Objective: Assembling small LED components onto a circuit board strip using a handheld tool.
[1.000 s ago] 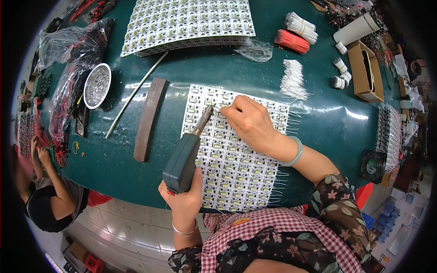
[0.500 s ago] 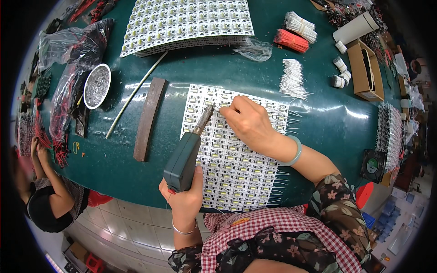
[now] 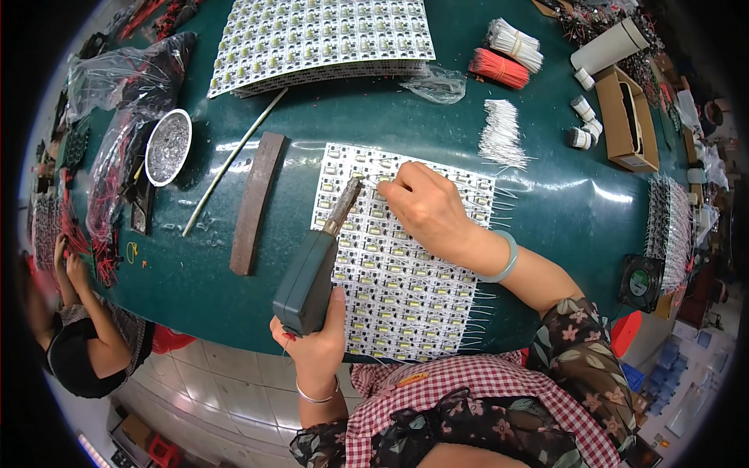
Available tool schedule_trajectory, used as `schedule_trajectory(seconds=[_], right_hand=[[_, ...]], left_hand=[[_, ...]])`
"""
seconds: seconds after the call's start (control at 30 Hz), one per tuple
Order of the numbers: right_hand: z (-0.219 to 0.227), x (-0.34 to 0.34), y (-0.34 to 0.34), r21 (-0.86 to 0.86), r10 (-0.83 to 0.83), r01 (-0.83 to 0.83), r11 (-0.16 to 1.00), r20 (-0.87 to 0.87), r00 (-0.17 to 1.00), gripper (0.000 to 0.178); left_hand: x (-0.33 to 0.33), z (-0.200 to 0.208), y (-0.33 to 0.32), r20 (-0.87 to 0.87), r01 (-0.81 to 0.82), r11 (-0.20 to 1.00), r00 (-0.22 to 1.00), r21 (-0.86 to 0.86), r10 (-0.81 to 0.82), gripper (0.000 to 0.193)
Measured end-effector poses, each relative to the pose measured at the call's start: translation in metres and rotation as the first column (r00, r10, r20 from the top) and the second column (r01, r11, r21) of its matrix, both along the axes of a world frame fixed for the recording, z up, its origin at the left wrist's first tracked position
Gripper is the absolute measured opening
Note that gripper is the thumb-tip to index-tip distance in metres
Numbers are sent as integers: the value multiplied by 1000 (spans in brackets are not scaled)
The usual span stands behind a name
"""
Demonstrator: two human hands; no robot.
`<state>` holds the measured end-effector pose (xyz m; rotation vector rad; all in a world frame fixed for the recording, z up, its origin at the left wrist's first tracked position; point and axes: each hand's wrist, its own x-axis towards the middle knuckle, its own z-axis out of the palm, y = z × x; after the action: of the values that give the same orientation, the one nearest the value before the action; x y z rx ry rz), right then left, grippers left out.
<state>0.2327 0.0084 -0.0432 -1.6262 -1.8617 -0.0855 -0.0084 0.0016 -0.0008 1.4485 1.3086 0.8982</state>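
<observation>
My left hand (image 3: 316,343) is wrapped round the dark green handle of a soldering iron (image 3: 308,273). Its grimy metal tip points up and away over a white circuit board (image 3: 406,312) covered in rows of small yellowish components. Just right of the tip, my right hand (image 3: 425,204) rests above the board's far part with thumb and fingers pinched together. Whatever is in that pinch is too small to make out. Thin white wires (image 3: 482,312) stick out past the board's right edge.
Left of the board lie a brown bar (image 3: 257,204), a pale thin stick (image 3: 234,160) and a white bowl (image 3: 168,148) of silvery bits. Stacked boards (image 3: 324,39) stand beyond. White wires (image 3: 503,134), a red wire bundle (image 3: 499,69) and a cardboard box (image 3: 628,121) sit right. Another person (image 3: 94,327) works at left.
The soldering iron and my left hand have shifted slightly left, its tip drawing a little away from my right fingers. My right hand stays nearly in place.
</observation>
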Motion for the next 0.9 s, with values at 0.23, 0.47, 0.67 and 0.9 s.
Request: schedule_trajectory(seconds=[0.23, 0.47, 0.67, 0.9], right_hand=[[12, 7, -10, -52, -7, 7, 999, -13, 1000, 15], [11, 9, -11, -43, 3, -3, 999, 3, 1000, 16], [28, 6, -16, 6, -7, 8, 1000, -26, 1000, 19], [7, 12, -1, 44, 73, -69, 997, -82, 994, 25]], left_hand=[[-6, -4, -2, -31, 2, 1000, 1000, 23, -1, 21], [2, 2, 2, 49, -7, 997, 999, 82, 3, 21], [-4, 1, 1, 35, -30, 1000, 999, -1, 30, 21], [-7, 0, -2, -41, -8, 999, 999, 40, 10, 21]])
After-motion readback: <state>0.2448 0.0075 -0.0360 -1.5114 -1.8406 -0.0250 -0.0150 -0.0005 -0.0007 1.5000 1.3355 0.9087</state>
